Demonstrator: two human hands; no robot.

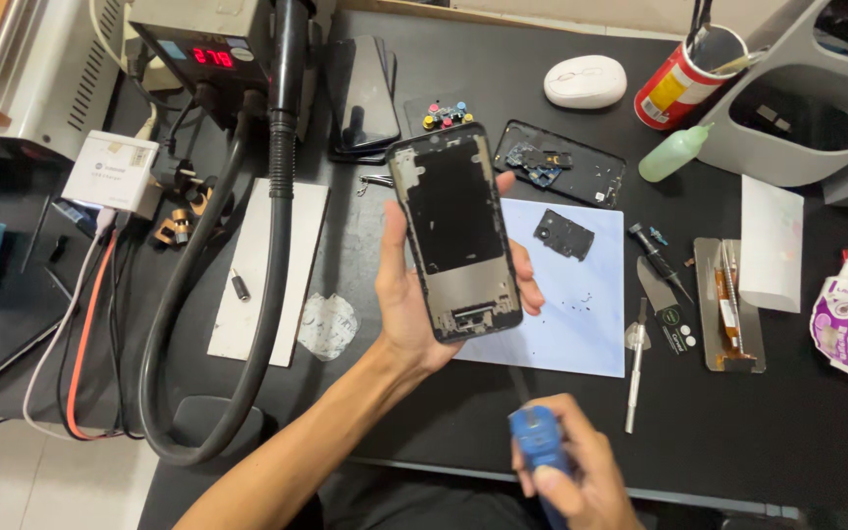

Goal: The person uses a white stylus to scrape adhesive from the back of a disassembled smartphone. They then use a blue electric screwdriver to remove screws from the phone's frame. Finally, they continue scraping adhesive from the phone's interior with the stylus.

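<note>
My left hand (409,304) holds a stripped phone frame (455,231) upright above the black bench, its bare inner side facing me. My fingers wrap its right edge and my thumb rests on its left edge. Low in the view, my right hand (571,476) grips a blue-handled screwdriver (539,444), tip pointing up toward the frame's bottom edge without touching it. Beneath the frame lies a pale blue mat (571,304) carrying a small black phone part (562,235) and tiny screws.
A hot-air station (203,49) with thick black hoses (272,206) stands at the back left. Behind are stacked phones (360,93), a phone back cover (561,162), a white mouse (586,80), a red tool can (674,83) and a green bottle (674,154). Tweezers, pry tools and a glue tube (836,314) lie right.
</note>
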